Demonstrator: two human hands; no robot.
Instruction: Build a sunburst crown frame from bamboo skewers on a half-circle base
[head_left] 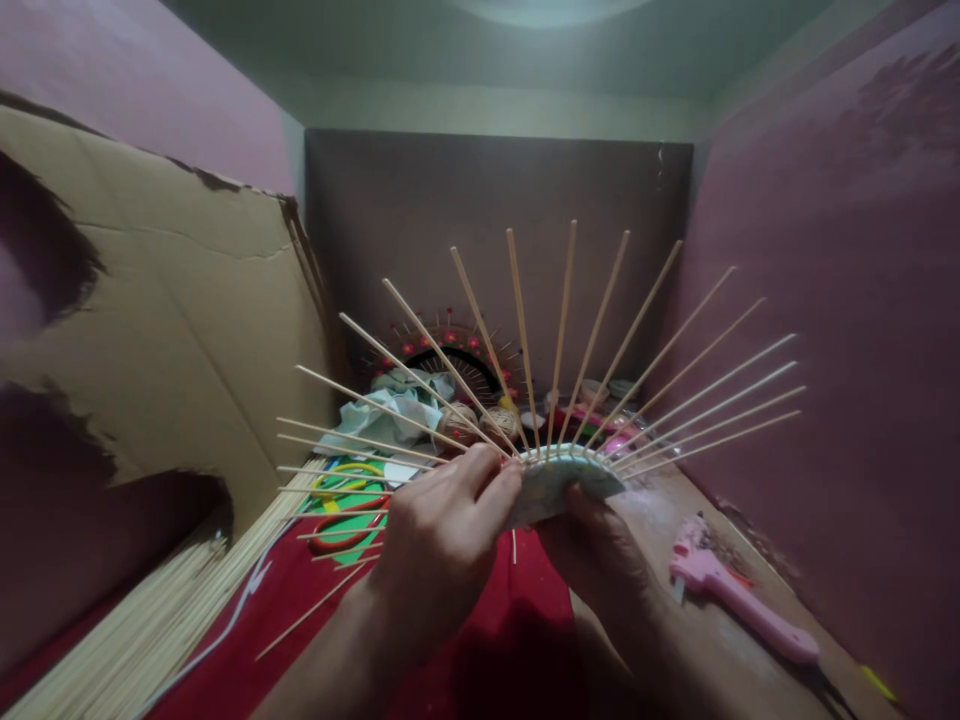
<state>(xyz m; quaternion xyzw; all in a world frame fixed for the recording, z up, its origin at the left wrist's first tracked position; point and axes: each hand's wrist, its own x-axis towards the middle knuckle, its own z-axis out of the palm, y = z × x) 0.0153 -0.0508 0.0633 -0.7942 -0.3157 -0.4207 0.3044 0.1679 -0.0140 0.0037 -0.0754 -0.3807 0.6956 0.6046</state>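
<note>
Between my hands is a round, pale patterned disc (pixel 559 485), tilted with its near face toward me. Thin wooden sticks (pixel 566 330) fan out from its rim to the left, top and right. My left hand (pixel 450 535) is closed at the disc's left upper edge, its thumb and fingers pinched where the sticks meet the rim; the fingertips partly hide that spot. My right hand (pixel 600 545) grips the lower right of the disc, thumb on the near face and the other fingers out of sight behind it.
A pink hot glue gun (pixel 742 600) lies at right on the wooden surface. Scissors with yellow and red handles (pixel 349 520) rest at left, near a long bundle of sticks (pixel 150 620). Twine balls (pixel 499 425) and crumpled cloth (pixel 390 415) sit behind. Torn cardboard (pixel 187 270) stands at left.
</note>
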